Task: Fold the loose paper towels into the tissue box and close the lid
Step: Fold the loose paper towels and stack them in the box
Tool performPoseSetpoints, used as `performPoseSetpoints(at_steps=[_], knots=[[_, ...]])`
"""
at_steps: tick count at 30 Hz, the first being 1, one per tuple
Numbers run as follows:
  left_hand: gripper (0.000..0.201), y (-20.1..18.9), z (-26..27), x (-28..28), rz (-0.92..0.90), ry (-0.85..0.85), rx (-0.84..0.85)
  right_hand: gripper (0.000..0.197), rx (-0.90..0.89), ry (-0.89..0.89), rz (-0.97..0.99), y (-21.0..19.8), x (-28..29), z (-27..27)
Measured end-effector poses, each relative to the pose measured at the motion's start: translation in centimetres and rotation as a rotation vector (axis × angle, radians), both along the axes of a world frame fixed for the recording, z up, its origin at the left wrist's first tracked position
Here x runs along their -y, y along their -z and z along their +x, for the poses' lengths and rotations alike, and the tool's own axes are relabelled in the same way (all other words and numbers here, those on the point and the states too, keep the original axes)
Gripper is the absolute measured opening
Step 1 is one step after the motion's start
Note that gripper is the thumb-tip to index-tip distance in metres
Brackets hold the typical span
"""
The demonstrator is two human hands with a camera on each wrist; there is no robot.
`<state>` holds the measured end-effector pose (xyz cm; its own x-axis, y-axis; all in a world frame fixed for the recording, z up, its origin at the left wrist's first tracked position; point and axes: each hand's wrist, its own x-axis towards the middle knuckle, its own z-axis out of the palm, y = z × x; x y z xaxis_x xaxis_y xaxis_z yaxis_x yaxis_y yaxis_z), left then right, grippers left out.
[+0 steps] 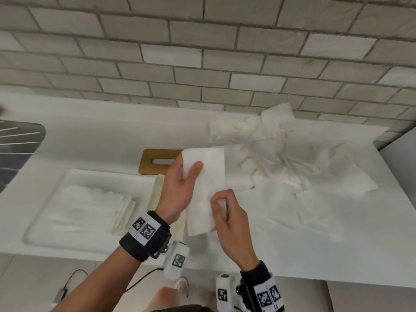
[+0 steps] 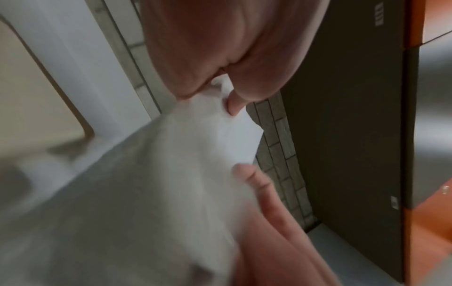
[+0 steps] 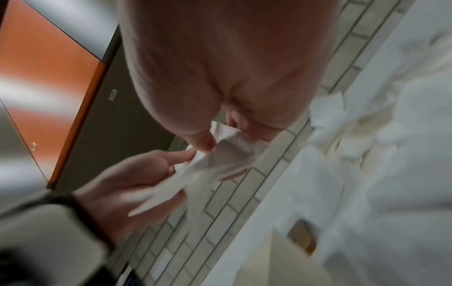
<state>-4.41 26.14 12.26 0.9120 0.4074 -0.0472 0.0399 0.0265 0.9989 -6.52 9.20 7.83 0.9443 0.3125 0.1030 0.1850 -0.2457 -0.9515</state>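
I hold a folded white paper towel [image 1: 207, 188] above the counter, between both hands. My left hand [image 1: 186, 174] grips its upper left edge, thumb on top. My right hand [image 1: 219, 199] pinches the lower right edge. In the left wrist view the left hand [image 2: 220, 92] pinches the blurred towel [image 2: 171, 174]. In the right wrist view the right hand [image 3: 217, 139] pinches the towel [image 3: 220, 156]. The white tissue box [image 1: 101, 173] lies open to the left, with a stack of folded towels [image 1: 101, 208] inside. Its wooden slotted lid [image 1: 155, 171] lies behind my left hand. A pile of loose towels [image 1: 281, 154] sits to the right.
The white counter [image 1: 112, 136] ends at a tiled wall [image 1: 202, 64] behind. A dark ribbed surface [image 1: 15, 143] lies at the far left. The counter's front edge [image 1: 315, 281] runs close to my wrists. The loose towels [image 3: 367, 145] spread to the counter's right end.
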Motion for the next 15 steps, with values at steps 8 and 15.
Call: performPoseSetpoints(at_steps=[8, 15], knots=[[0.024, 3.3, 1.1, -12.5, 0.593, 0.152, -0.222, 0.013, -0.183, -0.056, -0.296, 2.2, -7.8, -3.3], [0.050, 7.4, 1.8, -14.7, 0.937, 0.434, -0.210, 0.026, -0.404, -0.242, -0.653, 4.5, -12.4, -2.6]])
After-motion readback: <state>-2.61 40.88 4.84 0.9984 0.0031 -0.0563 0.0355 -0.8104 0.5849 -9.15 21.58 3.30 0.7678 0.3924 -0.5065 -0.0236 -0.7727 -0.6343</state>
